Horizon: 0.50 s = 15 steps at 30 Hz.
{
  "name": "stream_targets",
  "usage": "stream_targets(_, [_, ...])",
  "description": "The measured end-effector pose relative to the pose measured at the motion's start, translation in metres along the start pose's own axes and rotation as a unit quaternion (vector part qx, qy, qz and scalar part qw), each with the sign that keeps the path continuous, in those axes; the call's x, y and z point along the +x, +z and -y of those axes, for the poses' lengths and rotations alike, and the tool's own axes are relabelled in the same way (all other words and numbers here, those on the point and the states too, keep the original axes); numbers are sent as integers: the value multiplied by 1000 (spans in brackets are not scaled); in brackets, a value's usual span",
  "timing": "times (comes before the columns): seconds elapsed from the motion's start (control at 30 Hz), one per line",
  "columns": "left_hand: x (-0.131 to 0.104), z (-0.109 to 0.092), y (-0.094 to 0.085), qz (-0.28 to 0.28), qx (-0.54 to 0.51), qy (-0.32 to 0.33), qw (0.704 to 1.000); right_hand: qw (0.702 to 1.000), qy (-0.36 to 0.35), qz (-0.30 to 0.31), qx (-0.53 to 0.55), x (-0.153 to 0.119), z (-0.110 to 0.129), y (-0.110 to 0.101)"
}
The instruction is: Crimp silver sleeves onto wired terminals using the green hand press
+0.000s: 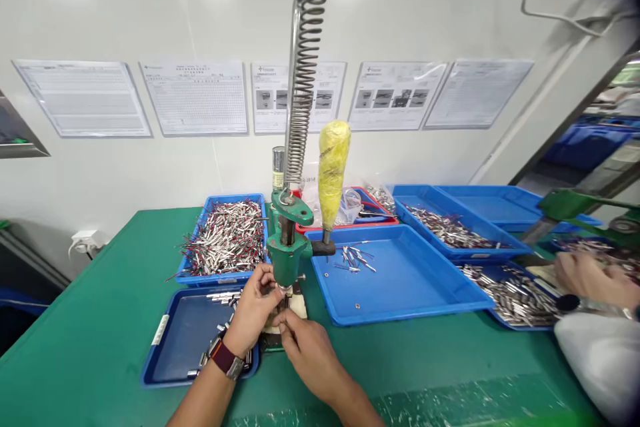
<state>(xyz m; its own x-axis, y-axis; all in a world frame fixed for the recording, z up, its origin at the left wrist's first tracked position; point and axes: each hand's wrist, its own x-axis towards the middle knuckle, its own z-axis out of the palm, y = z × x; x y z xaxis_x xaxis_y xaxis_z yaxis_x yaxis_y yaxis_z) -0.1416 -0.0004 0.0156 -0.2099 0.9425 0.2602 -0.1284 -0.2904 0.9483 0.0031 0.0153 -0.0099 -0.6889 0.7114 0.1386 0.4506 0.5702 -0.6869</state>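
A green hand press (286,260) with a tall coil spring (306,80) and a yellow-wrapped lever handle (334,170) stands in front of me. My left hand (254,312) is at the press's lower end, its thumb and fingers pinched together just under the ram. From the right, my right hand (309,346) reaches to the same spot, thumb and forefinger closed close to the press base. Whatever lies between the fingertips is too small and hidden to name. A dark blue tray (173,347) with several silver metal cylinders sits beside my left wrist.
Behind it, a blue tray (257,200) is heaped with silver parts with red and dark wires. To the right, a larger blue tray (400,307) holds a few wired parts. Farther right are more part trays, another green press (565,204) and a co-worker's hand (595,277).
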Motion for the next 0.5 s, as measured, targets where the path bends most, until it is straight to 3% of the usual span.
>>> stream_targets(0.1, [0,-1,-3,17,33,6,999,996,-17,45,78,-10,-8,-4])
stream_targets(0.17, [0,-1,-6,17,51,12,999,986,-6,40,160,-13,-12,-23])
stream_targets(0.2, [0,-2,-7,12,56,16,998,981,4,-9,193,-11,-11,-40])
stream_targets(0.27, [0,-1,-8,5,62,19,998,954,8,-203,220,7,2,-86])
stream_targets(0.33, [-1,-1,-9,7,56,8,998,883,-38,-416,215,42,30,-142])
stream_targets(0.37, [-2,-1,-9,11,52,1,999,860,-83,-448,232,63,47,-169])
stream_targets(0.4, [-2,-1,-9,14,50,-6,999,855,-135,-427,261,84,64,-193])
stream_targets(0.5, [-4,-3,-10,14,71,-10,997,883,-192,-243,354,125,105,-235])
